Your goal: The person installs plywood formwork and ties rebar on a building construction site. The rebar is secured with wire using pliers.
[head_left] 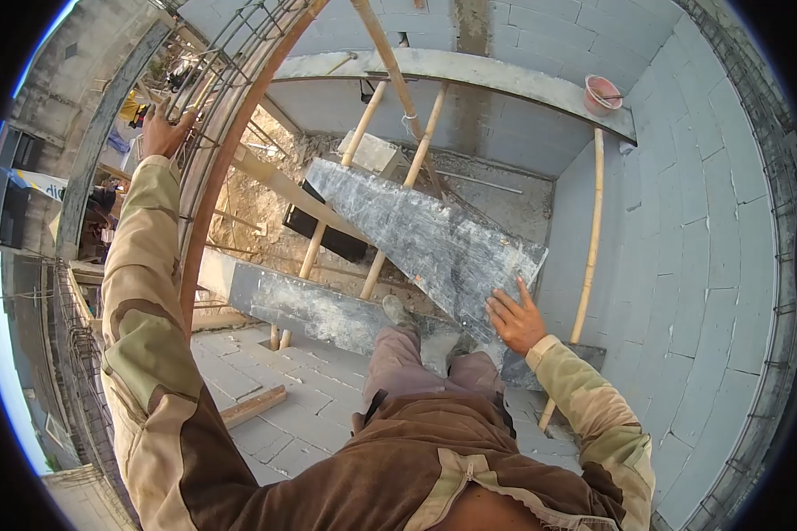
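At the upper left, my left hand (164, 133) reaches out with its fingers curled on the bars of a steel rebar cage (211, 93), beside a long wooden formwork board (244, 111). My right hand (515, 320) is open, its fingers spread at the near right end of a grey, plaster-stained plank (434, 239). That plank slants across bamboo poles. Under my feet lies another stained plank (301, 305), with one boot (398, 311) showing and the other partly hidden by my trouser leg.
Grey block walls (682, 221) rise on the right and behind. A raised plank (469, 73) carries a pink bucket (602, 95) and a hammer-like tool (342, 62). Bamboo poles (593, 230) stand around me. Below are rubble ground, a pale block (369, 154) and a black panel (328, 232).
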A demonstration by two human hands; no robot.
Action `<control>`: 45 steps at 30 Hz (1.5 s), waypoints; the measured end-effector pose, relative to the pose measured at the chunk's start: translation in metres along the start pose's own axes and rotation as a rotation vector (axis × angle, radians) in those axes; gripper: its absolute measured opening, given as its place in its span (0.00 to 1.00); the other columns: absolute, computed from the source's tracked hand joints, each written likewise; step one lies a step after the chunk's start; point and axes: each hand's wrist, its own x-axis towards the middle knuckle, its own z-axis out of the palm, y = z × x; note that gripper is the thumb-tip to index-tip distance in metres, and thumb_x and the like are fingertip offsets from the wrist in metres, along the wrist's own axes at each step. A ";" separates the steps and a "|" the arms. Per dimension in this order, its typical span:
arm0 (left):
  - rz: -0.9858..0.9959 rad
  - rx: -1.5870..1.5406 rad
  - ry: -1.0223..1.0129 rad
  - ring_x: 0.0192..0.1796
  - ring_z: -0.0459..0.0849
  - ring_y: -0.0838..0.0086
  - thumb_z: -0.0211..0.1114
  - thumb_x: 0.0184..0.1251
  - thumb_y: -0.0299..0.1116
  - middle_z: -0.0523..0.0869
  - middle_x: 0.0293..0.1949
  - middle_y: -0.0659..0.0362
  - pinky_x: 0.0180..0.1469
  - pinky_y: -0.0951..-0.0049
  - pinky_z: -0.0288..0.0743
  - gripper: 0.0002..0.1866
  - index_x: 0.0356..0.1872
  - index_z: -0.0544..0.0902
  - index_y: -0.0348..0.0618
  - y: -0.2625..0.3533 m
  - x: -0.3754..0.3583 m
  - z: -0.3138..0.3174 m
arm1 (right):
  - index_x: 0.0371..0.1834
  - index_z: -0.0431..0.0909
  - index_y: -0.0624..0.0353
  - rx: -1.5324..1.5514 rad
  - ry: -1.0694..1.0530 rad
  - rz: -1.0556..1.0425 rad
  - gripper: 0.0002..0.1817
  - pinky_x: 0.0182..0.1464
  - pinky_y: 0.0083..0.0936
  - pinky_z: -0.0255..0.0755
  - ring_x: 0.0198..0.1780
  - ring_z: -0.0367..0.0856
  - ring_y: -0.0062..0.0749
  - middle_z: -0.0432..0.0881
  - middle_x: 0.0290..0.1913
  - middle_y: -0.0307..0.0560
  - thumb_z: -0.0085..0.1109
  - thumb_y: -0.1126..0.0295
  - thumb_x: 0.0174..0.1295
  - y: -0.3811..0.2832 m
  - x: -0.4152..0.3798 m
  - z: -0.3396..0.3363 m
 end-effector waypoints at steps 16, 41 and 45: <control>-1.563 -1.560 -1.198 0.75 0.71 0.46 0.55 0.72 0.72 0.69 0.76 0.39 0.72 0.37 0.66 0.53 0.81 0.58 0.36 0.346 -0.457 0.279 | 0.48 0.89 0.52 0.053 -0.107 0.220 0.12 0.75 0.82 0.50 0.69 0.79 0.28 0.88 0.56 0.35 0.63 0.71 0.64 -0.003 0.029 -0.012; -1.929 -1.422 -0.972 0.34 0.67 0.67 0.51 0.79 0.68 0.75 0.34 0.57 0.42 0.58 0.68 0.38 0.52 0.80 0.34 0.402 -0.485 0.303 | 0.53 0.87 0.68 0.214 -0.918 1.025 0.42 0.62 0.46 0.77 0.63 0.84 0.56 0.85 0.58 0.67 0.66 0.32 0.61 0.132 0.275 0.222; -1.950 -1.517 -0.942 0.36 0.65 0.70 0.50 0.77 0.70 0.73 0.37 0.59 0.45 0.61 0.68 0.44 0.71 0.73 0.35 0.424 -0.503 0.319 | 0.49 0.88 0.69 0.188 -0.882 0.956 0.43 0.58 0.46 0.80 0.58 0.86 0.57 0.88 0.54 0.65 0.68 0.31 0.58 0.143 0.271 0.201</control>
